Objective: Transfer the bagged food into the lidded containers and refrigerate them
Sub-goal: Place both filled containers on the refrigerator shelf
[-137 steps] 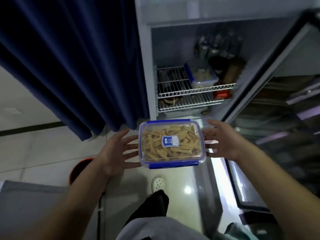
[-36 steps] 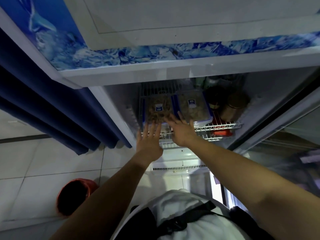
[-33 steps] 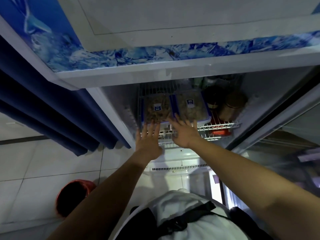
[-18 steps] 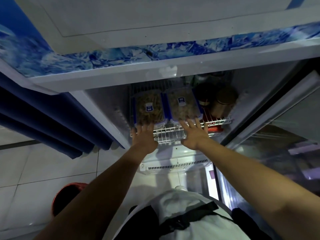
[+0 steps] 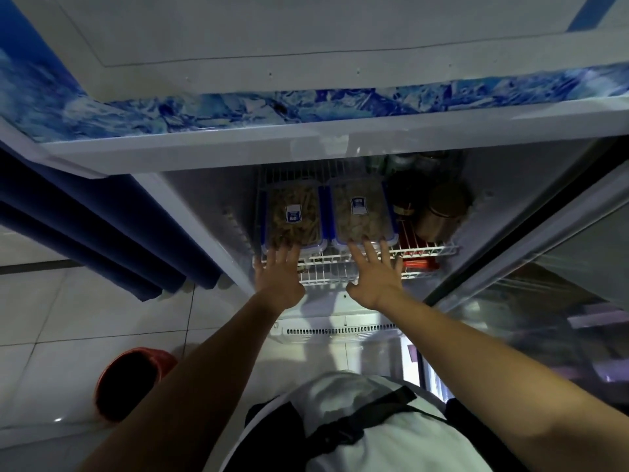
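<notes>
Two clear lidded containers with blue clips stand side by side on the white wire shelf (image 5: 432, 248) inside the open fridge. The left container (image 5: 293, 216) holds pale food sticks; the right container (image 5: 360, 211) holds pale food pieces. My left hand (image 5: 277, 275) reaches in with straight fingers, their tips touching the near end of the left container. With its fingers spread, my right hand (image 5: 374, 272) has its tips against the near end of the right container. Neither hand grips anything.
Dark jars (image 5: 442, 207) stand on the shelf right of the containers, with a red item (image 5: 420, 264) under them. The glass fridge door (image 5: 544, 267) hangs open on the right. A blue curtain (image 5: 102, 226) hangs left. An orange bucket (image 5: 129, 383) stands on the tiled floor.
The container I carried now stands on the wire shelf beside the other one. Both hands have let go, and my right hand has shifted right to the second container's near end.
</notes>
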Demonstrator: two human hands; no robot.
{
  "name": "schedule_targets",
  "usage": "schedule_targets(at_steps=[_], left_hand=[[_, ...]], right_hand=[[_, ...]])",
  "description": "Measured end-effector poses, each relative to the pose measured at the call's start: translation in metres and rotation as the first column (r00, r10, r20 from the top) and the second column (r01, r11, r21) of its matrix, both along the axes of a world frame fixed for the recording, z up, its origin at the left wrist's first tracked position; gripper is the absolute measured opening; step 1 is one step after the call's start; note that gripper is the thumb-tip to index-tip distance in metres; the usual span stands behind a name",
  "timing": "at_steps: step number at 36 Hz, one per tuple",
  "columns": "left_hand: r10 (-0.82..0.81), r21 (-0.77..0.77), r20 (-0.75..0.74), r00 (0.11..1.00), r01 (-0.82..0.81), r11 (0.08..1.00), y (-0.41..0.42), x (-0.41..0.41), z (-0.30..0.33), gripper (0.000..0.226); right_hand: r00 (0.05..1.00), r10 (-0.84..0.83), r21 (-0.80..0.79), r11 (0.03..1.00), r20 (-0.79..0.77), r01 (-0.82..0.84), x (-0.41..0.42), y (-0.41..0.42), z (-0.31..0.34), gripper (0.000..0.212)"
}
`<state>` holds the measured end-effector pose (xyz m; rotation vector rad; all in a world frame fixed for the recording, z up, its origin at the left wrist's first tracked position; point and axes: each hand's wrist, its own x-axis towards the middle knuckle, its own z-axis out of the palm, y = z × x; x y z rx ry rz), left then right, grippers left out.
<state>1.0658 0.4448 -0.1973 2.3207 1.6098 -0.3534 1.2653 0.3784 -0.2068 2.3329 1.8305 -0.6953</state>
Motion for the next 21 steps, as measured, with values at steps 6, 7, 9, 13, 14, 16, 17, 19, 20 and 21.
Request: schedule_targets(at_steps=[6,7,9,13,14,16,17,19,20,21], left_hand=[[0.004,-0.001,-0.015,1.000,-0.004,1.000,-0.004,0.001,-0.001,0.098],[0.005,-0.007,-0.020,1.000,-0.005,1.000,-0.004,0.001,-0.001,0.098],[0.004,-0.023,-0.029,1.000,-0.005,1.000,-0.004,0.001,0.000,0.098],[-0.030,-0.047,-0.046,0.999,0.028,0.999,-0.001,-0.001,0.003,0.099],[-0.044,-0.050,-0.054,0.998,0.041,0.998,0.000,-0.002,0.004,0.098],[-0.063,-0.047,-0.064,0.996,0.060,0.997,0.002,-0.005,0.005,0.097],[-0.065,-0.045,-0.060,0.996,0.062,0.997,0.003,-0.007,0.005,0.097],[-0.066,-0.039,-0.042,0.997,0.064,0.997,0.000,-0.013,0.006,0.097],[-0.077,-0.028,-0.040,0.996,0.076,0.997,-0.003,-0.016,0.007,0.098],[-0.096,-0.010,-0.038,0.995,0.096,0.995,-0.006,-0.020,0.006,0.098]], right_hand=[[1.000,0.022,0.004,1.000,0.011,-0.022,0.003,-0.002,0.004,0.096],[1.000,0.020,-0.002,1.000,0.008,-0.020,0.003,-0.002,0.005,0.096],[1.000,0.013,-0.009,1.000,0.006,-0.013,0.001,-0.002,0.006,0.096],[1.000,0.014,-0.016,1.000,0.011,-0.014,-0.001,-0.002,0.007,0.098],[0.999,0.025,-0.019,1.000,0.024,-0.025,0.000,-0.002,0.007,0.098],[0.998,0.047,-0.022,0.999,0.051,-0.046,0.001,-0.003,0.009,0.098],[0.997,0.051,-0.021,0.999,0.056,-0.050,0.001,-0.004,0.010,0.097],[0.998,0.043,-0.004,0.999,0.055,-0.043,-0.002,-0.010,0.012,0.094],[0.998,0.031,0.013,0.999,0.054,-0.032,-0.005,-0.015,0.012,0.092],[0.999,0.013,0.028,0.999,0.052,-0.015,-0.009,-0.021,0.012,0.091]])
